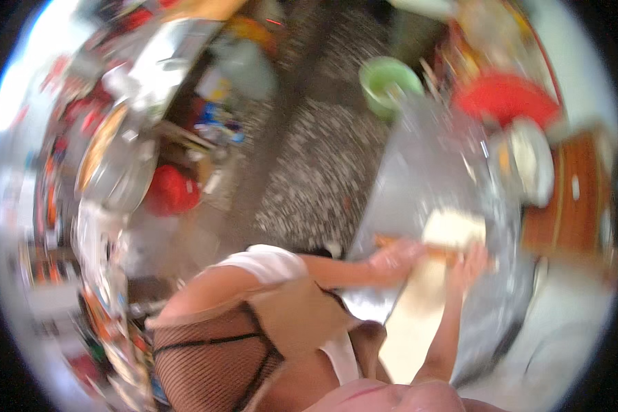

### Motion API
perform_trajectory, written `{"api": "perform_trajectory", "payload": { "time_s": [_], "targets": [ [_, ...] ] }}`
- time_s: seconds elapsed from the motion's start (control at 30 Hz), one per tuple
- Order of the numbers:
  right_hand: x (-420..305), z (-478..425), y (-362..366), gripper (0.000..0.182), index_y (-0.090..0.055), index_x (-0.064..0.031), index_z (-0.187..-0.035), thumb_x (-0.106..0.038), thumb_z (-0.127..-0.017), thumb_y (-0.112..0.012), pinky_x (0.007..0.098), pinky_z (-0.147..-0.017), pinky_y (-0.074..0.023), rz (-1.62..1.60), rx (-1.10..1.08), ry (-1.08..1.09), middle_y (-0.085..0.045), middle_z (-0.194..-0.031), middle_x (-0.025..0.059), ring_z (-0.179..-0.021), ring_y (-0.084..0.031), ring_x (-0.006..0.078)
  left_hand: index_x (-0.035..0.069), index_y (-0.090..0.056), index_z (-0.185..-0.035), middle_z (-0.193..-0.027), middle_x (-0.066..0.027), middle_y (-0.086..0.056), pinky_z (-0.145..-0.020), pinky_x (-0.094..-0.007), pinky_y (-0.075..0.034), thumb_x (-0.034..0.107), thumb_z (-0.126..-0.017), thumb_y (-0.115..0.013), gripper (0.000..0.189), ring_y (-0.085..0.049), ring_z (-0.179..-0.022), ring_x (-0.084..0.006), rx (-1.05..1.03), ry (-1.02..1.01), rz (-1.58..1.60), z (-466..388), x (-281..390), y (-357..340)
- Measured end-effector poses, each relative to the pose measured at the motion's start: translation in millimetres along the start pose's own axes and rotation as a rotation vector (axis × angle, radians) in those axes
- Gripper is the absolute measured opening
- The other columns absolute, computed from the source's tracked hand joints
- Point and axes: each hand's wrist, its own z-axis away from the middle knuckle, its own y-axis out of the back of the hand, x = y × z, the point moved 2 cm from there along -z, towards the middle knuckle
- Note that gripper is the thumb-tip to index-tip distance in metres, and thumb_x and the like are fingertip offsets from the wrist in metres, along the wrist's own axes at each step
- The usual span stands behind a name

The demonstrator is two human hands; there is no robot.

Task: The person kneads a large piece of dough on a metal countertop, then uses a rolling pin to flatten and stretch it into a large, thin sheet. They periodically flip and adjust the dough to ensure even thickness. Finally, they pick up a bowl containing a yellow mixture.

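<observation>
A wooden rolling pin point(386, 240) lies across a long pale sheet, apparently dough point(414, 329), on a grey metal-topped table point(412, 165). My left hand point(397, 259) is on the pin toward its left end. Over the right part of the pin, my right hand point(468, 268) bears down with its fingers forward. Just beyond the pin is a thick pale block or fold point(454, 227), apparently of the same dough. Both hands hide much of the pin, and motion blur obscures the fingers.
A green bucket point(389, 85) stands past the table's far end. Along the right are a red round item point(507, 100), a white bowl point(533, 162) and a brown wooden surface point(569, 201). To the left, across the speckled floor point(314, 190), are a large metal pot point(118, 165) and a red container point(171, 190).
</observation>
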Motion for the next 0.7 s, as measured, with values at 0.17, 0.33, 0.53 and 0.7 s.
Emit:
{"api": "perform_trajectory", "payload": {
  "time_s": [0.17, 0.33, 0.53, 0.7],
  "targets": [
    [0.2, -31.4, 5.8, 0.056, -0.041, -0.0043, -0.140, -0.031, -0.091, -0.049, 0.0481, -0.114, -0.0203, -0.120, -0.049, -0.061, -0.039, -0.146, 0.0160, -0.137, -0.030, 0.0344, 0.003, -0.037, -0.139, -0.143, -0.0119, -0.039, -0.109, -0.0454, -0.029, 0.027, -0.093, -0.048, 0.053, -0.037, -0.132, -0.0235, -0.339, -0.010, -0.454, -44.5, -22.7, 37.6],
    [-13.1, -146.5, -22.1, 0.058, -0.034, -0.0093, -0.144, -0.033, -0.092, -0.046, 0.0498, -0.112, -0.0218, -0.201, -0.005, -0.272, -0.036, -0.147, 0.0164, -0.137, -0.031, 0.0301, 0.005, -0.037, -0.141, -0.147, -0.0131, -0.037, -0.112, -0.0532, -0.021, 0.036, -0.090, -0.055, 0.062, -0.035, -0.136, -0.0254, 0.402, 0.354, -0.118, -121.9, -95.0, 39.8],
    [-11.5, -26.8, 10.3, 0.064, -0.035, -0.0049, -0.141, -0.030, -0.085, -0.055, 0.0501, -0.111, -0.0238, -0.207, -0.140, -0.114, -0.037, -0.144, 0.0160, -0.135, -0.031, 0.0355, 0.003, -0.038, -0.141, -0.145, -0.0139, -0.039, -0.111, -0.0460, -0.026, 0.037, -0.084, -0.059, 0.070, -0.038, -0.133, -0.0277, 0.099, 0.051, 0.114, -31.5, -14.9, -9.0],
    [-7.9, -63.0, 9.8, 0.057, -0.041, -0.0045, -0.136, -0.025, -0.085, -0.057, 0.0468, -0.105, -0.0319, -0.265, -0.014, -0.124, -0.044, -0.136, 0.0167, -0.126, -0.040, 0.0362, 0.003, -0.037, -0.142, -0.144, -0.0148, -0.041, -0.111, -0.0483, -0.025, 0.034, -0.088, -0.054, 0.064, -0.038, -0.134, -0.0292, 0.158, 0.146, -0.170, -73.6, -45.5, 1.6]
  ]
}}
